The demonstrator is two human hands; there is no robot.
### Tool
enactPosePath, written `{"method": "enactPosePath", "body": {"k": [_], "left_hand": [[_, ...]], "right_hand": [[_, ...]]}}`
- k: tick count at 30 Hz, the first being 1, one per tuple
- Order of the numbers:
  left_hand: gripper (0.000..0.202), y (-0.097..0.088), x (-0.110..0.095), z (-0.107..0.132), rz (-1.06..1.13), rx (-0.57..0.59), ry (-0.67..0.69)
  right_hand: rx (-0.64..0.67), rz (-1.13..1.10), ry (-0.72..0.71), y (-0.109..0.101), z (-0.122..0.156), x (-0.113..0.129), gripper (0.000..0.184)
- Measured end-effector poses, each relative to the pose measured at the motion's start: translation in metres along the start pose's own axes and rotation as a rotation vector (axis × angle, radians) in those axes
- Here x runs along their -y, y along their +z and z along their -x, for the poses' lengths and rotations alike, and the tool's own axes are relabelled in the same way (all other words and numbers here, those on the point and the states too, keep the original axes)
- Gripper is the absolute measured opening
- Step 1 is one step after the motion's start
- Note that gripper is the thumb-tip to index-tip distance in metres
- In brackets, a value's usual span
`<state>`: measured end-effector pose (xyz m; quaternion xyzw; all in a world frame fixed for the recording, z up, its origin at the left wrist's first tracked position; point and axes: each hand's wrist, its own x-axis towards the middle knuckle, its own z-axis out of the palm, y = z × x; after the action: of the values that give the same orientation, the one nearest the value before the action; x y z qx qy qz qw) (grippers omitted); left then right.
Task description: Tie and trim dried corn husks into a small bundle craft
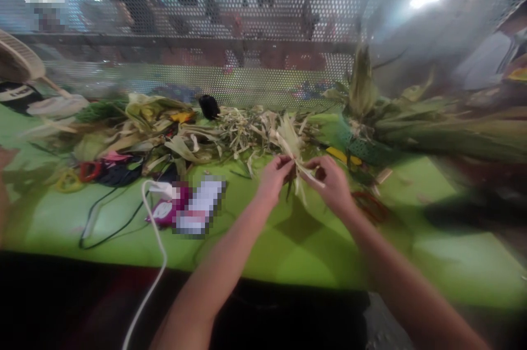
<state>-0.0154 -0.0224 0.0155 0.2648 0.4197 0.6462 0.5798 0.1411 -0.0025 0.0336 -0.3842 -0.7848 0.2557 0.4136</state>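
Above the green table (pixel 263 251) my two hands are close together on a bundle of pale corn husk strips (pixel 291 138). My left hand (pixel 275 174) pinches the bundle near its middle. The fingers of my right hand (pixel 329 177) are closed on husk strips at the bundle's right side. Upper strips fan upward, and a few ends hang below my fingers. Behind them lies a heap of loose corn husks (pixel 242 130), with cut and torn pieces mixed together.
A green basket (pixel 356 144) with whole husks stands at the right, a yellow tool (pixel 343 155) beside it. Left are a phone (pixel 201 204), a purple pouch (pixel 171 210), a white cable (pixel 158 245) and red scissors (pixel 89 171). A perforated metal screen (pixel 263 15) rises behind.
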Motion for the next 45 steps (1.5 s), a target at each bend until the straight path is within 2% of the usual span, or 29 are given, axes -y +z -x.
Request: {"method": "enactPosePath", "body": {"k": [5, 12, 17, 21, 27, 29, 32, 35, 37, 41, 45], "left_hand": [[0.027, 0.002, 0.004, 0.001, -0.112, 0.103, 0.027], [0.027, -0.002, 0.008, 0.002, -0.344, 0.315, 0.019], [0.031, 0.000, -0.001, 0.006, -0.364, 0.376, -0.025], [0.034, 0.000, -0.001, 0.007, -0.337, 0.373, -0.066], [0.035, -0.001, 0.004, 0.005, -0.526, 0.382, 0.084], [0.036, 0.000, 0.004, 0.004, -0.545, 0.359, 0.083], [0.033, -0.001, 0.004, 0.003, -0.477, 0.242, 0.115], [0.029, -0.002, 0.003, 0.003, -0.394, 0.179, 0.124], [0.028, 0.000, 0.003, 0.004, -0.334, 0.164, 0.090], [0.026, 0.004, 0.003, 0.006, -0.191, 0.156, 0.027], [0.028, 0.002, 0.001, 0.006, -0.193, 0.186, 0.024]], "right_hand": [[-0.091, -0.107, 0.002, -0.003, -0.003, -0.001, 0.016], [-0.233, -0.333, 0.308, -0.002, -0.009, -0.019, 0.025], [-0.253, -0.341, 0.298, -0.003, -0.010, -0.022, 0.023], [-0.246, -0.328, 0.253, -0.004, -0.010, -0.016, 0.021], [-0.200, -0.263, 0.184, -0.006, -0.009, -0.009, 0.019], [-0.138, -0.258, 0.185, -0.007, -0.009, -0.010, 0.022], [0.020, -0.292, 0.217, -0.008, -0.009, -0.013, 0.027], [0.145, -0.206, 0.198, -0.006, -0.010, -0.019, 0.021], [0.145, -0.132, 0.164, -0.005, -0.010, -0.022, 0.017], [0.065, -0.060, 0.116, -0.006, -0.011, -0.022, 0.015], [0.101, -0.148, 0.192, -0.009, -0.013, -0.015, 0.017]]}}
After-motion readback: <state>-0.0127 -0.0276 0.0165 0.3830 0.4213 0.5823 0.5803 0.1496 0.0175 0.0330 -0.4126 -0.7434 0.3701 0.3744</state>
